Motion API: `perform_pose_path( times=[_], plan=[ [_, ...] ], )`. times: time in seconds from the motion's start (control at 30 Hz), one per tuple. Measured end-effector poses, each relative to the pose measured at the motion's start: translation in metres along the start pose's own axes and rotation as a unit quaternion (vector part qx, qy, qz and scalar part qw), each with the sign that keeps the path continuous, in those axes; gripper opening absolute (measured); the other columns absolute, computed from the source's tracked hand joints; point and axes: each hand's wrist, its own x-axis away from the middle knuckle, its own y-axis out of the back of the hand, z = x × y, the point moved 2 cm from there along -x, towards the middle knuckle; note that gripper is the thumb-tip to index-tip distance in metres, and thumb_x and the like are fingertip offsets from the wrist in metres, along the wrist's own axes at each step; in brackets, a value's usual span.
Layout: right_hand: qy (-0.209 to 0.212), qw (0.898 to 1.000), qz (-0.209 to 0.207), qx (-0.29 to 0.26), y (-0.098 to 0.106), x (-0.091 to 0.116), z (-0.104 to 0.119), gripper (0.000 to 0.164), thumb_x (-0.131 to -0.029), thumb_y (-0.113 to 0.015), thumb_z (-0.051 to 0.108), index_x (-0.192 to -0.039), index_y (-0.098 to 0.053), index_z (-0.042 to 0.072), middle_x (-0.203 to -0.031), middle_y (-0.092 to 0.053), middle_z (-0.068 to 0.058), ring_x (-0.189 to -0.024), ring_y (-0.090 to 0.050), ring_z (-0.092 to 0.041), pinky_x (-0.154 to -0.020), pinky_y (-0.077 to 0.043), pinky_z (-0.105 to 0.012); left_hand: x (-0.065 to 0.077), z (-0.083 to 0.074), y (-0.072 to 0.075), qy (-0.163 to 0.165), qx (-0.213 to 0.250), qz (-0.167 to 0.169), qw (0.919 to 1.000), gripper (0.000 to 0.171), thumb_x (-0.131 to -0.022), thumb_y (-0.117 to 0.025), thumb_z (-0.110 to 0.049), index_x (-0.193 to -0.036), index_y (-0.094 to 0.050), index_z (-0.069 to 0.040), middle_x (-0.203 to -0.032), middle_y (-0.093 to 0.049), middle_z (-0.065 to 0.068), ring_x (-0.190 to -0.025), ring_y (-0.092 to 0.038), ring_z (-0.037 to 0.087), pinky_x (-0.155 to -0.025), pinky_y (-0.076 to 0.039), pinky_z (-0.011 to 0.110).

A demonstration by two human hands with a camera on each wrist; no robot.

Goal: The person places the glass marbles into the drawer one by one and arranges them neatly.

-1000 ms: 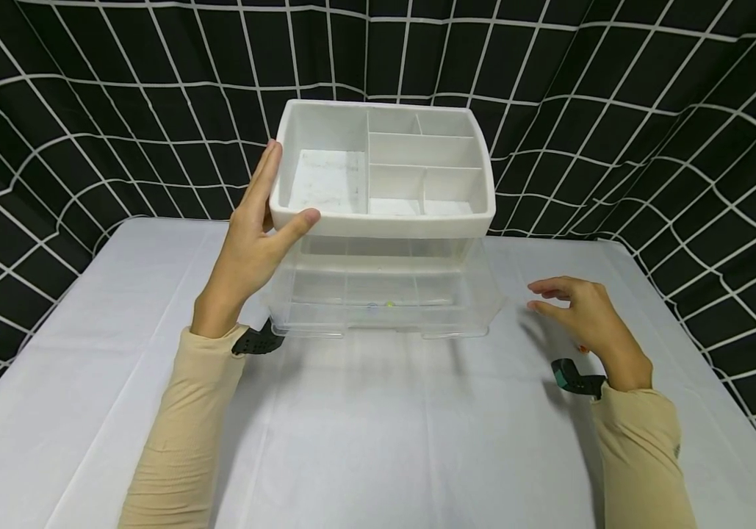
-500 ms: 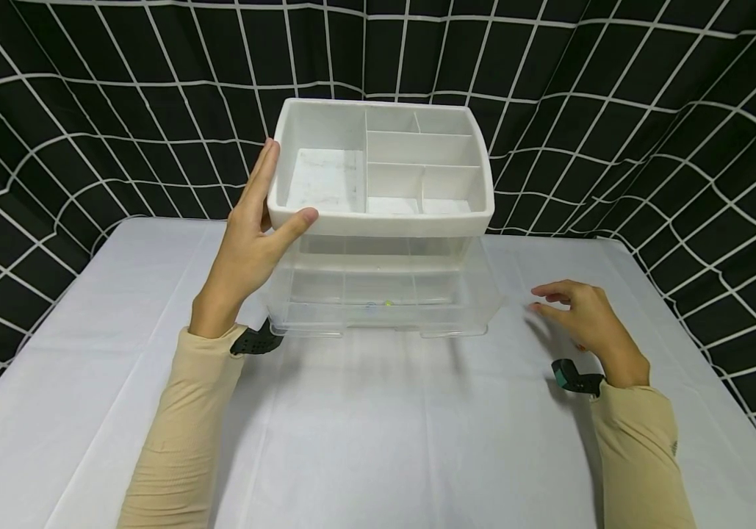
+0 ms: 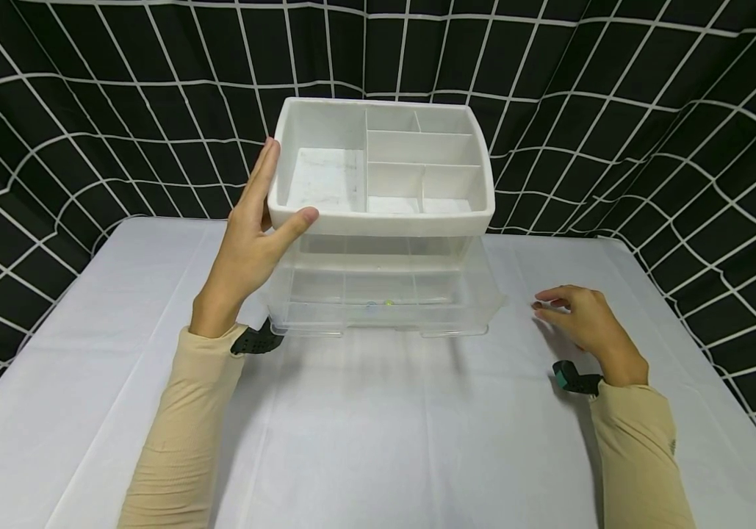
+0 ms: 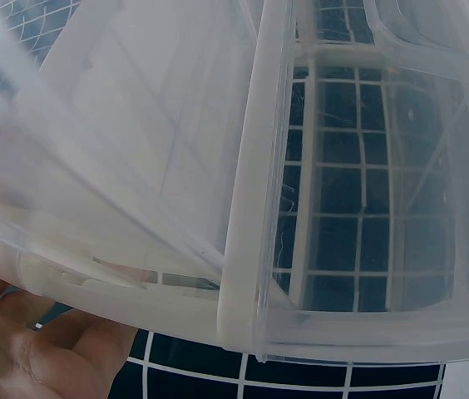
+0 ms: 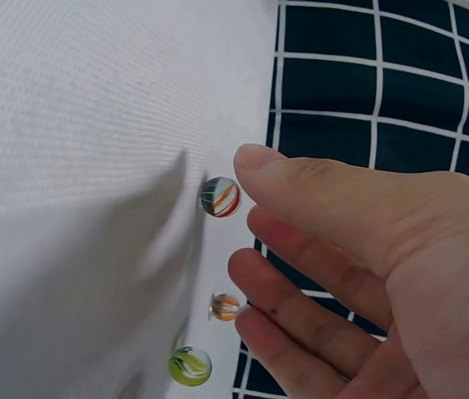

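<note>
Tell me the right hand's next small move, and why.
The right hand should probably close thumb and index finger on the marble nearest its thumb: it sits close by their tips, and no pinch shows. The left hand is on the organizer, whose clear drawer stands open.

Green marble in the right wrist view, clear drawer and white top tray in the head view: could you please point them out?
Green marble (image 5: 190, 366), right wrist view, its middle.
Clear drawer (image 3: 380, 319), head view, its front wall.
White top tray (image 3: 380, 225), head view, its front rim.
</note>
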Motion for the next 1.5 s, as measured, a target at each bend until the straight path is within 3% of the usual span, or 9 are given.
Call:
perform_pose_path(
  times=[0.67, 1.07, 1.27, 1.5],
  plan=[
    [0.003, 1.0, 0.007, -0.004, -0.009, -0.003, -0.007, 0.031, -0.089, -0.07, 0.007, -0.115, -0.068, -0.01, -0.105, -0.068, -0.027, -0.095, -0.066, -0.041, -0.084, -0.052, -0.053, -0.002, -0.001, -0.002, -0.004, 0.0, 0.002, 1.0, 0.082, -0.095, -0.067, -0.017, -0.159, -0.017, -0.027, -0.166, -0.008, -0.015, -0.137, -0.044, 0.018, -0.099, -0.047, 0.021],
    [-0.026, 0.999, 0.033, -0.002, -0.013, -0.004, -0.007, 0.03, -0.092, -0.069, 0.01, -0.116, -0.068, -0.007, -0.111, -0.07, -0.026, -0.108, -0.061, -0.046, -0.096, -0.042, -0.065, -0.001, 0.0, -0.002, 0.0, -0.005, 0.001, 1.0, 0.082, -0.095, -0.067, -0.018, -0.159, -0.017, -0.028, -0.166, -0.008, -0.016, -0.135, -0.045, 0.018, -0.098, -0.046, 0.021],
    [-0.033, 0.999, 0.033, -0.006, -0.013, -0.005, -0.007, 0.027, -0.092, -0.069, 0.01, -0.114, -0.069, -0.005, -0.11, -0.071, -0.025, -0.112, -0.059, -0.048, -0.1, -0.031, -0.073, 0.0, -0.002, -0.001, 0.0, -0.01, 0.001, 0.9999, 0.082, -0.096, -0.067, -0.018, -0.159, -0.016, -0.027, -0.166, -0.008, -0.015, -0.136, -0.044, 0.019, -0.099, -0.046, 0.022],
    [-0.017, 1.0, 0.012, -0.007, -0.013, -0.005, -0.007, 0.025, -0.09, -0.069, 0.006, -0.113, -0.07, -0.006, -0.107, -0.071, -0.025, -0.105, -0.062, -0.044, -0.095, -0.045, -0.06, 0.0, 0.0, 0.0, -0.002, -0.011, 0.0, 0.9999, 0.082, -0.095, -0.067, -0.018, -0.159, -0.016, -0.027, -0.166, -0.008, -0.016, -0.138, -0.043, 0.019, -0.1, -0.046, 0.024]
  ],
)
